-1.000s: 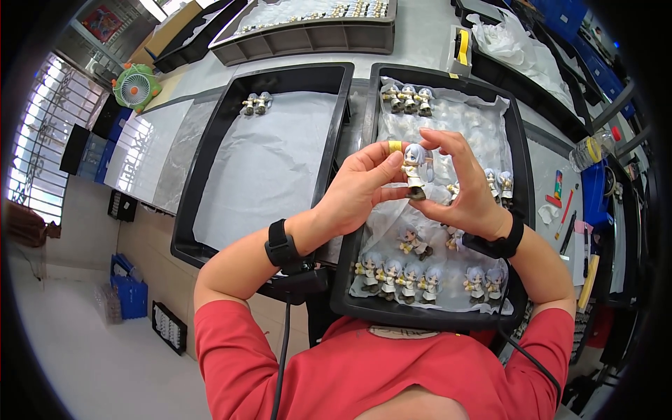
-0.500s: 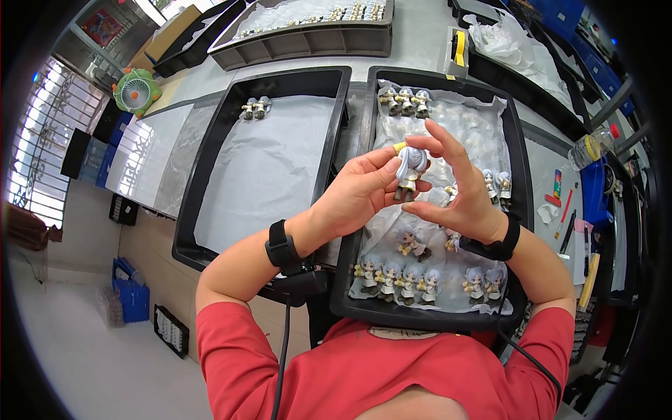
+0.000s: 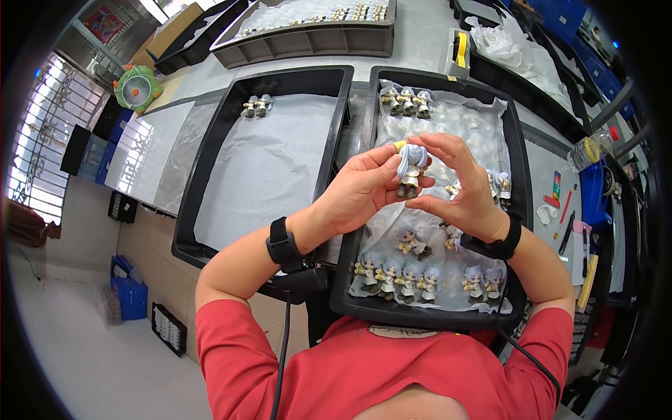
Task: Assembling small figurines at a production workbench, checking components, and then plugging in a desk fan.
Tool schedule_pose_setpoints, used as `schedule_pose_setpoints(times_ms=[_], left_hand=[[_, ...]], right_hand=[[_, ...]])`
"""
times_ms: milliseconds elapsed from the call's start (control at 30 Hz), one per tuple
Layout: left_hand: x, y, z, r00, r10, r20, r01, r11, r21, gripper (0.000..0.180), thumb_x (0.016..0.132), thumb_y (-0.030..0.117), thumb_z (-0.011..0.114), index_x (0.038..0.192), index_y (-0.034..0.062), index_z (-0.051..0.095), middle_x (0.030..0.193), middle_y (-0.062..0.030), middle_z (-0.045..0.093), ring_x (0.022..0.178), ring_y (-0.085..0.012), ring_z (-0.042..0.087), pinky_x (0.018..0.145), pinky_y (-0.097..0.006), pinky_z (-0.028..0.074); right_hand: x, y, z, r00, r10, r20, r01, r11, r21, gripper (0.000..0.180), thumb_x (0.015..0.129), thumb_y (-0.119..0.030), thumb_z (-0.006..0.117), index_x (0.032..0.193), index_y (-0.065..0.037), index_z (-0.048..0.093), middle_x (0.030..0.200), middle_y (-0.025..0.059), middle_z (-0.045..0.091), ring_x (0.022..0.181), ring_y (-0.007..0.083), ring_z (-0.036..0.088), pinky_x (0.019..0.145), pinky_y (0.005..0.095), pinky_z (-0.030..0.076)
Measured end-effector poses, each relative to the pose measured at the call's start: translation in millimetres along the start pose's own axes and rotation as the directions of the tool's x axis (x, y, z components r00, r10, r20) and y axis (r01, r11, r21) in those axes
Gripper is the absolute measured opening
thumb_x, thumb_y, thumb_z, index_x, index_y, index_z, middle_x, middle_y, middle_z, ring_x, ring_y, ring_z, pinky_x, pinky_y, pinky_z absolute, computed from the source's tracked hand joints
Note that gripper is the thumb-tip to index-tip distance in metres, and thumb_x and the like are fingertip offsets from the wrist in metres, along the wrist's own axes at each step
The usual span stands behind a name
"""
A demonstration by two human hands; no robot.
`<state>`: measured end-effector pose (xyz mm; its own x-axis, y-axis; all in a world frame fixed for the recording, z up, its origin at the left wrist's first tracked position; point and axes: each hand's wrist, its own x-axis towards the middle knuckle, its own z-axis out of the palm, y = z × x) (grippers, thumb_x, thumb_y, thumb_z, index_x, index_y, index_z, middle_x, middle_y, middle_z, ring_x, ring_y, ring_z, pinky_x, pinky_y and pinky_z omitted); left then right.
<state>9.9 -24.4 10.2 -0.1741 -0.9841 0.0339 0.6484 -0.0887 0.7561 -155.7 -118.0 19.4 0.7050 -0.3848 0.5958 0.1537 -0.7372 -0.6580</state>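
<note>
My left hand pinches a small figurine with pale lilac hair, a white outfit and dark boots, its back turned up. A yellow bit shows by its head, next to my left fingertips. My right hand curves around the figurine from the right, fingers at its head and thumb by its boots. Below the hands is a black tray lined with white sheeting. In it stand several like figurines in a front row, a pair at front right, and one lying figurine.
A second black tray on the left holds two figurines at its far end. Behind stands a grey crate of figurines. Right of the trays are a tape dispenser, a bottle and pen-like tools. A green fan stands far left.
My right index finger has come down from its raised position and bent in toward the figurine's head. The figurine has turned slightly, still in my left fingers.
</note>
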Motion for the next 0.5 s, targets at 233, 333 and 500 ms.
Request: schedule_pose_setpoints(times_ms=[233,333,500], left_hand=[[0.5,1.7,6.0,0.999,0.024,-0.026,-0.023,1.0,0.021,0.039,0.093,0.021,0.043,0.126,0.0028,0.035,0.111,-0.0098,0.052,0.101,-0.0229,0.056,0.083,-0.034,0.048],[-0.6,3.8,8.7,0.999,0.033,-0.009,-0.034,0.998,-0.047,0.039,0.093,0.02,0.042,0.127,0.0026,0.035,0.111,-0.0102,0.052,0.1,-0.0216,0.055,0.083,-0.034,0.048],[-0.3,1.3,1.5,0.999,0.036,0.003,-0.035,0.993,-0.11,0.039,0.093,0.02,0.04,0.128,0.0037,0.033,0.113,-0.0102,0.052,0.101,-0.021,0.055,0.084,-0.033,0.047]], right_hand=[[4.7,-4.8,-3.0,0.993,-0.082,0.082,0.093,0.985,-0.143,0.055,0.056,-0.009,0.078,0.106,-0.009,0.052,0.118,0.0097,0.052,0.109,0.0272,0.045,0.089,0.0356,0.041],[5.2,-7.1,-2.4,0.992,-0.123,0.006,0.122,0.976,-0.178,0.052,0.056,-0.01,0.078,0.103,-0.011,0.055,0.118,0.0085,0.053,0.107,0.0275,0.045,0.088,0.0354,0.041],[3.5,-6.1,-5.5,0.966,-0.257,0.005,0.25,0.934,-0.254,0.036,0.056,-0.011,0.078,0.088,-0.013,0.061,0.117,0.0054,0.054,0.102,0.0261,0.046,0.082,0.0334,0.043]])
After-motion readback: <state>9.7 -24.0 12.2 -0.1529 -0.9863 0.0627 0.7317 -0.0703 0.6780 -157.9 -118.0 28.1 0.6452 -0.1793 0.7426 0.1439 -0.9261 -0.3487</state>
